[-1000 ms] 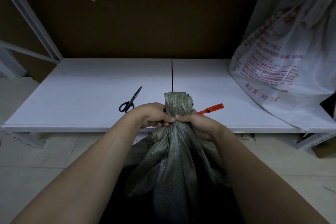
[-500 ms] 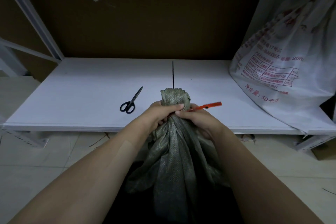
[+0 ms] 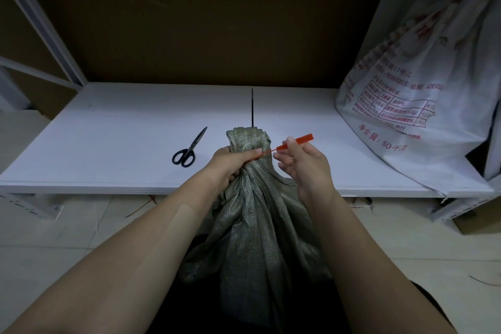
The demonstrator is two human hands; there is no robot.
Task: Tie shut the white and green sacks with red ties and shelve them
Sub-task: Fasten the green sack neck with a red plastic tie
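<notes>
A green woven sack (image 3: 257,225) stands on the floor in front of the white shelf (image 3: 108,149), its mouth bunched into a neck. My left hand (image 3: 233,164) grips that neck from the left. A red tie (image 3: 294,142) runs out to the right of the neck, and my right hand (image 3: 303,163) pinches its flat end between thumb and fingers, away from the sack. A white printed sack (image 3: 423,100) sits on the right end of the shelf, leaning against the right side.
Black-handled scissors (image 3: 188,150) lie on the shelf left of the green sack. A thin dark seam (image 3: 252,106) runs back across the shelf board. Brown board backs the shelf; a white upright post (image 3: 35,16) slants at left. Tiled floor lies below.
My right hand has left the sack's neck and moved right and up, drawing the red tie's end outward. My left hand keeps its grip on the neck.
</notes>
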